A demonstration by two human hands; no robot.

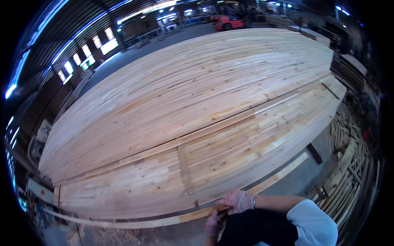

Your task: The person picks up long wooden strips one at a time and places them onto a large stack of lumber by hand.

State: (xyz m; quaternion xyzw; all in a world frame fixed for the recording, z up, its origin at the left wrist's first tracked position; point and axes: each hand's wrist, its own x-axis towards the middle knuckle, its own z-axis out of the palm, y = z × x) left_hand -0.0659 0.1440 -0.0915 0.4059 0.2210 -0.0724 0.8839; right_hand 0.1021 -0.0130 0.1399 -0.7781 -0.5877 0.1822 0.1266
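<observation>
A long, thin wooden strip runs along the near side of a big stack of boards, its pale left end reaching far to the left. Both of my hands wear light, reddish-stained work gloves. My right hand is closed around the strip close to my body. Just below and left of it, my left hand also grips the strip, its fingers partly hidden. A small dark brown patch shows between the hands; I cannot make out what it is. On the right the strip continues beyond my right forearm.
Loose wood strips and offcuts lie heaped on the right. A dark beam juts out beneath the stack. Sawdust covers the floor at the near left. A red forklift stands at the back. Grey machinery is at the left.
</observation>
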